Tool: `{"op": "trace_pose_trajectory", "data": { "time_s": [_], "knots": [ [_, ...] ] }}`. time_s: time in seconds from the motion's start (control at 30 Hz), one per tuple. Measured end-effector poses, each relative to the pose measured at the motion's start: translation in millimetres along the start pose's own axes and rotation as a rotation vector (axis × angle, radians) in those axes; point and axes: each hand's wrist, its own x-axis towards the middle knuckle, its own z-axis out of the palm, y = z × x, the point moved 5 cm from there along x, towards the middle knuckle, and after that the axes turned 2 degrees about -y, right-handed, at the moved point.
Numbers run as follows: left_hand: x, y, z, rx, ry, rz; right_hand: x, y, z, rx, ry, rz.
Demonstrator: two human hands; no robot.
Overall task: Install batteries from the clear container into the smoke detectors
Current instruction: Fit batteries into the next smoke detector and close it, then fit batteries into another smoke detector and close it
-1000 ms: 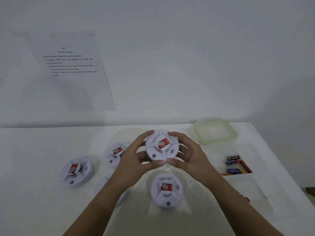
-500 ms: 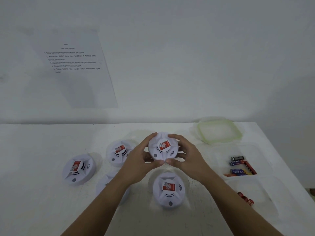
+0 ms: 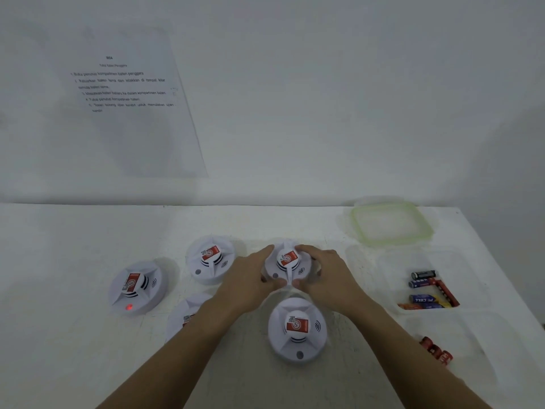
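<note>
While both hands close round it, the held detector sits lower and farther from the camera than it did a second ago, down among the others near the table rather than raised toward the face. The left hand wraps its left rim with fingers curled and thumb meeting the front edge; the right hand mirrors it on the right rim, thumb tips nearly touching below the red label. Whether the unit already rests on the table or hangs just above it cannot be told, as the hands hide its base.

Only the head view is given. Four other detectors lie face up: one just in front of the hands, one just left of the held unit, one farther left with a red light lit at its front, and one largely hidden under the left forearm. To the right stands the clear container with several batteries in it, its green-rimmed lid lying behind it. Nearer the camera a second clear tray holds a few red cells. A printed sheet hangs on the wall.

The lowering reads as setting this unit back in its place, face up and closed, so I judge it finished or checked. Neither hand carries a battery, so the likely next step is to release and pick another detector.
</note>
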Motion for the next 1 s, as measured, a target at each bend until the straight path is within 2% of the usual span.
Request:
{"op": "trace_pose_trajectory", "data": {
  "time_s": [0.2,0.43,0.5,0.6,0.67,0.77,0.9,1.0],
  "knots": [
    [4,-2,4,0.068,-0.028,-0.041,3,1,5,-0.038,0.011,0.020],
    [-8,-4,-2,-0.019,-0.026,-0.059,-4,3,0,0.005,-0.017,0.102],
    [-14,0,-7,-0.017,-0.010,-0.009,-12,-9,-6,0.015,0.052,0.063],
    [-30,6,-29,-0.017,0.082,0.008,-28,-34,-10,0.086,0.243,-0.083],
    [-49,3,-50,-0.054,0.169,0.003,-37,-47,-6,0.161,0.269,-0.119],
    [-85,-14,-76,-0.017,0.230,-0.009,-46,-66,10,0.230,0.238,-0.147],
    [-125,-60,-83,0.128,0.143,-0.117,-51,-84,42,0.292,0.096,-0.124],
    [-146,-78,-78,0.163,0.069,-0.179,-53,-91,70,0.184,-0.069,-0.105]
  ]
}}
